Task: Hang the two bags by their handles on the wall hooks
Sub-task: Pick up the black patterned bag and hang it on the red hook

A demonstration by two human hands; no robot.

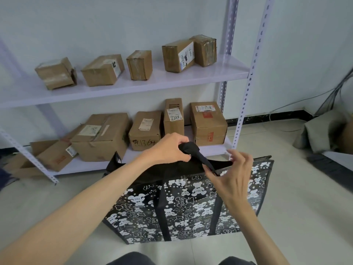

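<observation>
Right now we are crouched on the tiled floor (286,188) in front of a white metal shelf (133,83) that carries cardboard boxes (103,69) on two levels. Starting at the left, our left hand (170,148) is closed firmly around the bunched black handles (193,152) of the bag (181,207), a large black one printed with white bears that stands upright on the floor just before the lower shelf. Further right, our right hand (233,176) pinches the same strap lower down, where it runs toward the bag's top edge; thumb and forefinger are together on the webbing while the other fingers are spread loose. Only this one bag shows; the second bag and the wall hooks are out of view, so we cannot tell how far we must carry it.

We judge the gathering of handles unfinished. If the two loops are not held evenly, the bag may hang crooked or slip off a hook by one strap. The thin pinch on the right could let the webbing slide when we lift. The bag looks empty and floppy, so it may fold or swing against the shelf post (246,92) as we rise.
</observation>
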